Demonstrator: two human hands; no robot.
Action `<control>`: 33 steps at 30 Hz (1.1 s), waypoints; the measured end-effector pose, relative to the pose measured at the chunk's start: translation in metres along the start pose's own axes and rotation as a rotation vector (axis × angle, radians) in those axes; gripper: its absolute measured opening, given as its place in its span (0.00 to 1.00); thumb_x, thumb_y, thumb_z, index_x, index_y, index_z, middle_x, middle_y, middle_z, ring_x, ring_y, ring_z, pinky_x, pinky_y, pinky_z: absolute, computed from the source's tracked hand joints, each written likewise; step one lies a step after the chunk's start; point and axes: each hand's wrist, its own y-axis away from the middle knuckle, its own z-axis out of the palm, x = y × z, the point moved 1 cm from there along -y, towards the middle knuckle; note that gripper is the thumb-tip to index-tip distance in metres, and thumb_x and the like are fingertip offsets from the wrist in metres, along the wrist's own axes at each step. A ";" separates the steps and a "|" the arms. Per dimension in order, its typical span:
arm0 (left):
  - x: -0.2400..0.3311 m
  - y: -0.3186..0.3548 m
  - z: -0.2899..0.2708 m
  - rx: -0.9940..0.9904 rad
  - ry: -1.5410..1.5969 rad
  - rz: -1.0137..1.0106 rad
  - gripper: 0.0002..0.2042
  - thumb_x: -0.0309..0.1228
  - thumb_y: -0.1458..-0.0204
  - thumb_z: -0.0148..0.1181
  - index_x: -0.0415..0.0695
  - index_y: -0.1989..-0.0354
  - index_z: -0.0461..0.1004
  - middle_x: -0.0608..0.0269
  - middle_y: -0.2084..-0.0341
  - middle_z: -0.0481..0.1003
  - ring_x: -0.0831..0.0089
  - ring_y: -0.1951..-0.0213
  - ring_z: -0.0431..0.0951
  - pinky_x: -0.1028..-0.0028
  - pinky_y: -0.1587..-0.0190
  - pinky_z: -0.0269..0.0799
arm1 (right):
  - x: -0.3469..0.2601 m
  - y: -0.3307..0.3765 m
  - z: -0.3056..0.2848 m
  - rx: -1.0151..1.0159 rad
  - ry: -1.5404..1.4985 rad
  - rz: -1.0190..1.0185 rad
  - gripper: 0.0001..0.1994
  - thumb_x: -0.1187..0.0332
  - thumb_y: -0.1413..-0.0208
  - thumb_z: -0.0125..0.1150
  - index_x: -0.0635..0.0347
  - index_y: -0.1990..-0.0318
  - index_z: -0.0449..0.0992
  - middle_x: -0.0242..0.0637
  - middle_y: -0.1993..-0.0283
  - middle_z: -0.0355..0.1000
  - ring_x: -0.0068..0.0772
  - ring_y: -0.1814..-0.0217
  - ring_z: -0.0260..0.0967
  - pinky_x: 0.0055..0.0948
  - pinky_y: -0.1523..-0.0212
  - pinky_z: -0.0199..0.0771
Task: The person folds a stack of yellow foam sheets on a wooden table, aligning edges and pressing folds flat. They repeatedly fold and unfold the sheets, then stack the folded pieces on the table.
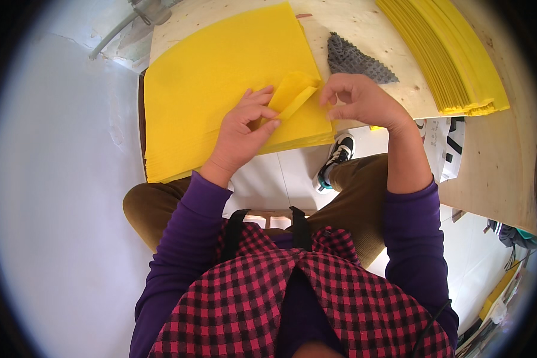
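A thick stack of large yellow sheets (221, 83) lies on the wooden table before me. Near its front right corner, the top sheet has a folded-over flap (293, 98) that stands up a little. My left hand (243, 128) pinches the left end of this flap between thumb and fingers. Just past the flap's other end hovers my right hand (364, 101), its fingers curled and a gap between thumb and forefinger. Nothing shows in that gap. A grey textured cloth (357, 59) with zigzag edges rests on the table beyond my right hand.
Another pile of folded yellow sheets (450, 56) sits at the table's right. A white wall (59, 197) rises close on my left. Under the table edge stands a white printed bag (453, 149). My legs and shoe (339, 152) are below the table.
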 end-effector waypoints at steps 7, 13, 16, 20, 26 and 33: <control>0.000 0.001 -0.001 0.007 0.017 0.012 0.06 0.21 0.54 0.64 0.40 0.68 0.77 0.48 0.53 0.75 0.59 0.41 0.70 0.57 0.32 0.47 | 0.012 0.001 0.013 -0.065 0.022 0.103 0.07 0.78 0.59 0.67 0.62 0.70 0.76 0.28 0.70 0.68 0.24 0.65 0.65 0.23 0.61 0.65; 0.003 0.000 -0.002 -0.012 -0.006 0.002 0.05 0.23 0.53 0.64 0.39 0.68 0.77 0.47 0.53 0.76 0.59 0.41 0.70 0.57 0.32 0.48 | 0.013 0.001 0.014 -0.011 0.095 0.079 0.04 0.76 0.55 0.65 0.64 0.71 0.76 0.31 0.70 0.69 0.25 0.65 0.67 0.25 0.61 0.68; 0.004 -0.001 -0.002 -0.018 -0.019 -0.004 0.05 0.23 0.53 0.64 0.39 0.68 0.77 0.47 0.53 0.76 0.59 0.41 0.70 0.57 0.32 0.48 | 0.011 0.001 0.015 0.013 0.093 0.065 0.04 0.75 0.53 0.64 0.64 0.70 0.75 0.32 0.70 0.69 0.25 0.65 0.67 0.25 0.61 0.68; 0.005 -0.001 -0.002 -0.020 -0.025 -0.009 0.05 0.23 0.53 0.64 0.39 0.68 0.77 0.48 0.53 0.76 0.59 0.41 0.69 0.57 0.32 0.47 | 0.008 0.002 0.013 0.027 0.130 0.050 0.04 0.75 0.52 0.63 0.64 0.69 0.75 0.33 0.70 0.69 0.26 0.66 0.67 0.26 0.61 0.68; 0.004 -0.001 -0.001 -0.025 -0.015 -0.002 0.05 0.23 0.53 0.64 0.39 0.67 0.77 0.50 0.54 0.76 0.58 0.41 0.69 0.56 0.32 0.46 | 0.004 0.003 0.013 0.096 0.128 -0.046 0.06 0.72 0.53 0.63 0.64 0.69 0.76 0.35 0.74 0.71 0.27 0.71 0.67 0.27 0.67 0.68; 0.003 0.000 -0.001 -0.027 -0.032 0.005 0.05 0.22 0.54 0.64 0.40 0.68 0.77 0.51 0.54 0.76 0.59 0.41 0.69 0.56 0.32 0.47 | 0.004 0.000 0.012 0.100 0.125 -0.028 0.05 0.72 0.52 0.62 0.64 0.70 0.75 0.34 0.76 0.70 0.25 0.73 0.64 0.27 0.69 0.66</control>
